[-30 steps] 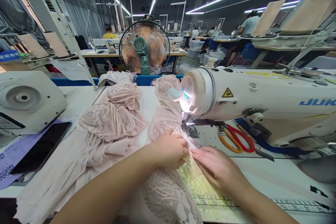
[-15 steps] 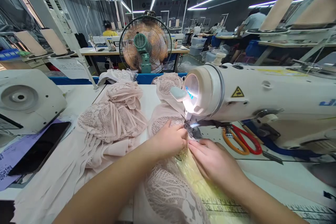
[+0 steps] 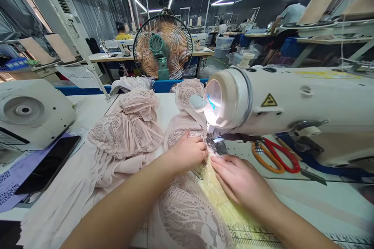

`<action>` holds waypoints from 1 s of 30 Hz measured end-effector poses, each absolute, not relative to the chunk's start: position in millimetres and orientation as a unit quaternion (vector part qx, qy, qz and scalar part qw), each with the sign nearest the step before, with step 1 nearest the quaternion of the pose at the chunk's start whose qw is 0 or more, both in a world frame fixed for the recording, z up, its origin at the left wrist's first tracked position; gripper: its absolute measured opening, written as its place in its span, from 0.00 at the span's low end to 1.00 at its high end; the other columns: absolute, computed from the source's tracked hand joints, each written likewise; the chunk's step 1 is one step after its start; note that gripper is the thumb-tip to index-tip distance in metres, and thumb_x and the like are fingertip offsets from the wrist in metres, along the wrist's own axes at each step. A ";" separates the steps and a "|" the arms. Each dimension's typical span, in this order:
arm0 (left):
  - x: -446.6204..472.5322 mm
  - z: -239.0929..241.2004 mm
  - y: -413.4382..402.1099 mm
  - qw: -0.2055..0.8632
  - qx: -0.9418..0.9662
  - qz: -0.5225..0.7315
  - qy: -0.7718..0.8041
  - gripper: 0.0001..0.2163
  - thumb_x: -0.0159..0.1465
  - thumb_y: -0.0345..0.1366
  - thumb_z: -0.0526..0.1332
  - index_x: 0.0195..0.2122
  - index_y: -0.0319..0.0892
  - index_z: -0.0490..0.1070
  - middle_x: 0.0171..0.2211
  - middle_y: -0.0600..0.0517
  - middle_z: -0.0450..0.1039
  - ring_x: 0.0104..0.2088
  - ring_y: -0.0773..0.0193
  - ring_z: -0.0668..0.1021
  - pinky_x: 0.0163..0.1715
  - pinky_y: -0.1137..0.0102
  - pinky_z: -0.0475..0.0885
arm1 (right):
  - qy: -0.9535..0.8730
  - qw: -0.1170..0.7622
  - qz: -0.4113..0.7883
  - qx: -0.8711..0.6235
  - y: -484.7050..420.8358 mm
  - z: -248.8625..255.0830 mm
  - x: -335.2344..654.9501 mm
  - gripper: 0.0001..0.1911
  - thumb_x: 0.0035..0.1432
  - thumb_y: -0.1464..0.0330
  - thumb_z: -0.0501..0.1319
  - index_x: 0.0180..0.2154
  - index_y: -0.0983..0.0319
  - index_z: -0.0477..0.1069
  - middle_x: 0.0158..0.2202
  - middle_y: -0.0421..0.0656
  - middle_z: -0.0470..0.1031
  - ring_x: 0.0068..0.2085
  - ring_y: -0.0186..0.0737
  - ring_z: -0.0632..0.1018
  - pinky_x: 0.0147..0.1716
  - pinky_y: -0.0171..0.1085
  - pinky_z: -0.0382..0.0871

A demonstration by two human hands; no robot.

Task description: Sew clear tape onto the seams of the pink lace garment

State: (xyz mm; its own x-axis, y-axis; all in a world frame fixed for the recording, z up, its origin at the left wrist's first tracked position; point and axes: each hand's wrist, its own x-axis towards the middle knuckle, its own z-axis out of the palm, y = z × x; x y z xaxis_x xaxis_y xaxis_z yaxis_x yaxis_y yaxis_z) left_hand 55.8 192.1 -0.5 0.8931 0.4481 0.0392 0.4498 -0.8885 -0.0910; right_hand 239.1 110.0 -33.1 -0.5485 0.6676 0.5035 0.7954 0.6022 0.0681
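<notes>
My left hand [image 3: 189, 152] rests curled on a pale pink lace garment [image 3: 187, 214], its fingers pressing the fabric just left of the presser foot [image 3: 214, 144]. My right hand [image 3: 238, 179] lies flat with fingers together on the fabric edge and a yellowish strip [image 3: 220, 198], fingertips pointing at the foot. The white sewing machine [image 3: 286, 101] rises over both hands, its lamp lit above the needle.
A heap of pink lace pieces [image 3: 128, 132] lies to the left. Orange-and-red scissors [image 3: 276, 155] lie under the machine arm. A black phone [image 3: 48, 165] and another machine [image 3: 32, 113] sit far left. A standing fan [image 3: 162, 48] is behind; other people work at far tables.
Both hands have slid forward with the fabric, from a little before the presser foot to right beside it. The view has shifted slightly closer to the machine.
</notes>
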 end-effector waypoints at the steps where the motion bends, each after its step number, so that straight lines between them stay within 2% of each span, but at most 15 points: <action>1: 55.9 -0.7 192.8 0.049 -0.972 -0.007 -0.231 0.06 0.65 0.31 0.56 0.38 0.43 0.73 0.46 0.51 0.73 0.52 0.57 0.68 0.57 0.51 0.55 | -0.868 0.231 -0.129 -0.420 109.4 -34.5 242.1 0.14 0.60 0.73 0.52 0.42 0.68 0.74 0.42 0.45 0.79 0.42 0.48 0.71 0.39 0.43 0.69; 8: 54.8 -5.6 198.2 0.057 -0.967 -0.014 -0.250 0.08 0.66 0.32 0.55 0.42 0.44 0.72 0.50 0.52 0.73 0.55 0.58 0.67 0.57 0.54 0.56 | -0.866 0.257 -0.070 -0.423 108.4 -37.9 250.6 0.12 0.60 0.73 0.54 0.42 0.66 0.73 0.42 0.46 0.78 0.43 0.46 0.71 0.41 0.43 0.70; 14: 49.9 -3.0 201.8 0.070 -0.957 0.000 -0.283 0.13 0.67 0.29 0.52 0.49 0.43 0.70 0.54 0.49 0.69 0.58 0.53 0.64 0.57 0.47 0.57 | -0.863 0.257 -0.059 -0.431 108.6 -37.0 249.5 0.11 0.60 0.72 0.54 0.41 0.65 0.73 0.42 0.46 0.78 0.43 0.46 0.72 0.40 0.43 0.71; 22: 44.9 -2.1 207.6 0.040 -0.939 0.026 -0.341 0.15 0.68 0.31 0.48 0.51 0.45 0.69 0.58 0.48 0.64 0.61 0.49 0.60 0.57 0.43 0.53 | -0.865 0.260 -0.045 -0.427 109.3 -35.4 248.0 0.11 0.61 0.72 0.53 0.40 0.62 0.74 0.40 0.44 0.79 0.42 0.45 0.73 0.39 0.43 0.72; 24: 41.3 -1.0 207.7 0.017 -0.938 -0.003 -0.347 0.14 0.67 0.32 0.49 0.49 0.46 0.71 0.59 0.49 0.63 0.60 0.50 0.62 0.57 0.47 0.56 | -0.862 0.265 -0.031 -0.430 109.2 -34.6 247.5 0.11 0.61 0.72 0.53 0.39 0.61 0.73 0.40 0.43 0.79 0.42 0.45 0.73 0.39 0.42 0.72; 28: 37.2 15.2 213.6 -0.045 -0.908 -0.127 -0.397 0.14 0.66 0.35 0.49 0.48 0.44 0.71 0.56 0.47 0.65 0.51 0.58 0.72 0.50 0.64 0.67 | -0.859 0.279 -0.004 -0.429 110.0 -32.9 245.7 0.10 0.61 0.72 0.53 0.36 0.60 0.73 0.37 0.42 0.79 0.40 0.43 0.74 0.37 0.41 0.72; 30: 40.7 27.7 224.0 -0.059 -0.883 -0.124 -0.449 0.15 0.66 0.34 0.47 0.46 0.42 0.72 0.51 0.46 0.69 0.48 0.58 0.73 0.47 0.65 0.68 | -0.861 0.284 0.004 -0.422 110.1 -32.7 245.2 0.10 0.61 0.72 0.52 0.36 0.60 0.72 0.36 0.43 0.79 0.39 0.43 0.75 0.36 0.41 0.72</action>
State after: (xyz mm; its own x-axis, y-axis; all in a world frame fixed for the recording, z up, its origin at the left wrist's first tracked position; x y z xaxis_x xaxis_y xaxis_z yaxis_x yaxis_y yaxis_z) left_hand 40.7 224.0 27.7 0.5664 0.8072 0.1662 0.7781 -0.5903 0.2149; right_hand 245.2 110.1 -32.7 -0.4832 0.7283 0.4859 0.7241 0.6444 -0.2458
